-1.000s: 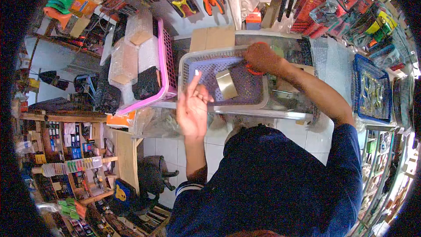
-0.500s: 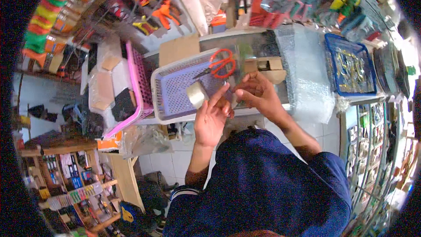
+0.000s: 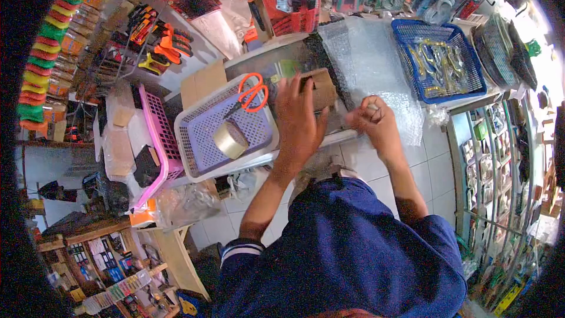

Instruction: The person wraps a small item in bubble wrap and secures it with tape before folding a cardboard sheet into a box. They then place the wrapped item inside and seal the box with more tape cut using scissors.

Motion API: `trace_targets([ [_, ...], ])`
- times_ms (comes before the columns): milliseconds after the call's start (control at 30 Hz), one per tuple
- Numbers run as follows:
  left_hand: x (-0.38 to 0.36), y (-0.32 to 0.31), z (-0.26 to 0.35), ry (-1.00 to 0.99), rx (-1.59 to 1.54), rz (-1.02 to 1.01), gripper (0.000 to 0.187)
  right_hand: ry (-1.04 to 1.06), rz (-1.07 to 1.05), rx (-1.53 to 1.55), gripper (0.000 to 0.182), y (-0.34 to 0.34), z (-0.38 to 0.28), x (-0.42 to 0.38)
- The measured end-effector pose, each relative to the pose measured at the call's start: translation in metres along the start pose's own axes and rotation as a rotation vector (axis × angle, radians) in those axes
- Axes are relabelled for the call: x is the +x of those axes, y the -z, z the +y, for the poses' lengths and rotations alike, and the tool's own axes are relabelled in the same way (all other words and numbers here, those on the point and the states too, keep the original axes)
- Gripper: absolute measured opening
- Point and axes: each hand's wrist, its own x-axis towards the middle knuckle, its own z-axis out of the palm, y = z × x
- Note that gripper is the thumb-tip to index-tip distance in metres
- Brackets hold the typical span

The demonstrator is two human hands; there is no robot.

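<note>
My left hand (image 3: pixel 299 119) is open, palm down with fingers stretched out, and overlaps a small cardboard box (image 3: pixel 324 89) on the counter. Farther right, my right hand (image 3: pixel 378 125) has its fingers curled and pinched near the counter's front edge; I cannot tell what is in them. Left of my hands stands a purple and white plastic basket (image 3: pixel 187 126). In it lie a roll of tape (image 3: pixel 230 140) and scissors (image 3: pixel 254 92) with orange handles, their blades pointing down and left.
Bubble wrap (image 3: pixel 376 53) covers the counter on the right, beside a blue basket (image 3: pixel 422 91) of packaged brass-coloured parts. A pink basket (image 3: pixel 158 129) stands at the left. Packaged tools (image 3: pixel 288 0) hang along the back, and a shelf rack (image 3: pixel 488 182) is at right.
My hands have come apart: the left now spreads over the box, the right has shifted right and curled. The view has turned, so the counter things appear farther left.
</note>
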Motion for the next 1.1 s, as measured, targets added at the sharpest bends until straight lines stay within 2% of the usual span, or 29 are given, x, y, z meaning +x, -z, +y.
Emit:
trace_targets([
  [133, 0.008, -0.064, -0.021, -0.076, 0.237, -0.113, 0.059, 0.068, 0.002, -0.065, 0.023, 0.028, -0.002, 0.024],
  [233, 0.003, -0.081, -0.039, -0.088, 0.341, -0.251, 0.058, 0.08, 0.001, -0.141, 0.025, 0.039, -0.002, 0.043],
  [300, -0.003, -0.094, -0.045, -0.081, 0.31, -0.175, 0.057, 0.056, -0.002, -0.252, 0.026, 0.042, 0.001, 0.057],
  [400, -0.006, -0.098, -0.044, -0.071, 0.325, -0.106, 0.057, 0.103, -0.141, -0.148, 0.027, 0.044, 0.013, 0.085],
  [500, -0.005, -0.099, -0.042, -0.064, 0.305, -0.072, 0.058, 0.038, -0.167, -0.233, 0.028, 0.035, 0.017, 0.11],
  [600, -0.004, -0.095, -0.04, -0.05, 0.275, -0.06, 0.06, 0.086, -0.268, -0.15, 0.03, 0.035, 0.03, 0.136],
  [700, -0.006, -0.092, -0.04, -0.045, 0.269, -0.052, 0.064, 0.073, -0.32, -0.287, 0.033, 0.034, 0.032, 0.154],
  [833, -0.008, -0.098, -0.041, 0.015, 0.14, -0.04, 0.069, 0.094, -0.339, -0.391, 0.035, 0.032, 0.026, 0.162],
  [933, -0.005, -0.1, -0.045, 0.006, 0.148, -0.143, 0.066, 0.069, -0.363, -0.398, 0.036, 0.035, 0.028, 0.171],
  [1000, -0.003, -0.095, -0.04, -0.008, 0.155, -0.135, 0.067, 0.071, -0.398, -0.305, 0.036, 0.037, 0.035, 0.176],
  [1100, 0.003, -0.086, -0.032, -0.023, 0.198, -0.144, 0.067, 0.005, -0.382, -0.4, 0.035, 0.039, 0.033, 0.173],
])
